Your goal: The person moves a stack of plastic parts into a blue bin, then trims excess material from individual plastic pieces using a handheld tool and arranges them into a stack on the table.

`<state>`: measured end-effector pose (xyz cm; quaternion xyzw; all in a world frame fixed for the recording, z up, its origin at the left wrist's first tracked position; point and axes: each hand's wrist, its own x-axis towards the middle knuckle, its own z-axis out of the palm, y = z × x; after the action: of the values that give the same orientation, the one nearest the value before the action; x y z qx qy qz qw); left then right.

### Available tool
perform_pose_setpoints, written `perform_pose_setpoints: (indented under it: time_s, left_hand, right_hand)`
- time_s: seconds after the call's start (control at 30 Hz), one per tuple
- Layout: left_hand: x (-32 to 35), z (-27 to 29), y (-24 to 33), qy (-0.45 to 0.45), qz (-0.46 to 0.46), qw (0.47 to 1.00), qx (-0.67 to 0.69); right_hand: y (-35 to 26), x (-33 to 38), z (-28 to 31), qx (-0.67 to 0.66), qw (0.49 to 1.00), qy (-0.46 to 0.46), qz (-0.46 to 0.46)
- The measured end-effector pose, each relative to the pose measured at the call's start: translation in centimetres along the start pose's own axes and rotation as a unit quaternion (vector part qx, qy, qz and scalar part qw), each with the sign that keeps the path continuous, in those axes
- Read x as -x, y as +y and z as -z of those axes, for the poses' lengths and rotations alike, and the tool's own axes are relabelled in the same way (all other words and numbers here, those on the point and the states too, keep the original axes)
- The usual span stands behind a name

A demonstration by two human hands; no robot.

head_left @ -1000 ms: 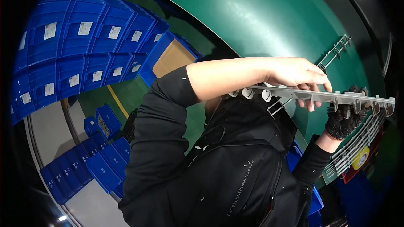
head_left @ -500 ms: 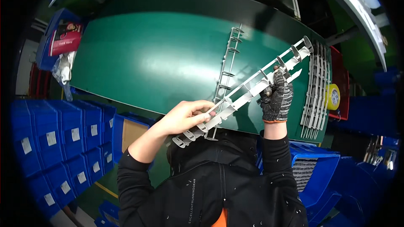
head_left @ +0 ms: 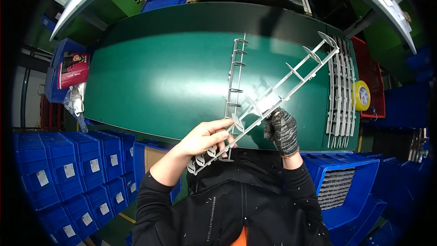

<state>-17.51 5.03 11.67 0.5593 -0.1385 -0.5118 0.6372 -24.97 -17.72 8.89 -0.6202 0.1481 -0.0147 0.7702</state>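
Note:
A long light-grey ladder-like plastic frame [head_left: 293, 84] with oval cross pieces slants from near my body up to the far right. My bare left hand [head_left: 205, 139] is closed around its near part. My right hand [head_left: 283, 132], in a dark grey knitted glove, is curled at the underside of the frame's middle. Its fingertips are partly hidden, and I cannot make out what they hold. A bright white patch shows on the frame just above them. A second similar plastic frame [head_left: 231, 75] lies on the green table [head_left: 150, 73], its near end behind my left hand.
Several similar frames [head_left: 340, 95] lie side by side at the table's right end, by a yellow tape roll [head_left: 362, 95] and a red crate [head_left: 376, 82]. Blue bins [head_left: 82, 164] stand at the left. A blue crate [head_left: 350, 191] with grey parts stands at the lower right.
The held frame has turned about its length, so its oval pieces now face differently. My right hand has moved down and left along it, toward my body. My left hand keeps its hold.

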Motion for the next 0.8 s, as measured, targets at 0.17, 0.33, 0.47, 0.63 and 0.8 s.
perform_pose_setpoints:
  time_s: [0.17,0.33,0.47,0.63,0.8]
  left_hand:
    - [0.3,-0.1,-0.8,-0.014,0.032,0.998,0.054]
    - [0.4,-0.3,-0.8,-0.03,0.047,0.997,0.059]
    - [0.4,-0.3,-1.0,-0.046,0.056,0.995,0.071]
    - [0.4,-0.3,-0.9,-0.017,0.046,0.996,0.074]
    - [0.2,0.5,-1.5,0.007,0.022,1.0,-0.005]
  right_hand:
    - [-0.5,-0.6,0.2,0.085,0.99,0.035,0.111]
    - [-0.9,-1.1,1.0,0.094,0.983,0.064,0.147]
    - [-0.8,-0.8,1.5,0.166,0.978,0.048,0.114]
    - [-0.5,-0.9,0.9,0.25,0.95,-0.041,0.183]
    - [-0.6,-0.1,0.9,0.09,0.996,-0.02,-0.017]
